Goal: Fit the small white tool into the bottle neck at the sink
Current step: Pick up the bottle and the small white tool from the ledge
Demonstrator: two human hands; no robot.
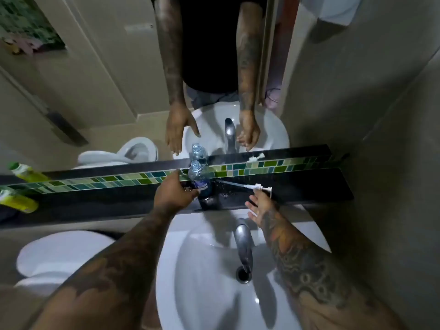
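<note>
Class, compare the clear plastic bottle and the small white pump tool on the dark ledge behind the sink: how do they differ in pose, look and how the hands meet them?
The bottle stands upright; the white tool lies flat, its thin tube pointing toward the bottle.
The bottle is clear with a dark label; the tool is opaque white.
The left hand is at the bottle's base; the right hand is spread open just beside the tool.
Both rest on the ledge.

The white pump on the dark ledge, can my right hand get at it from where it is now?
Probably yes. The right hand is open just below the white pump, fingertips close to its head, nothing between them. The left hand is at the bottle, clear of that path.
</note>
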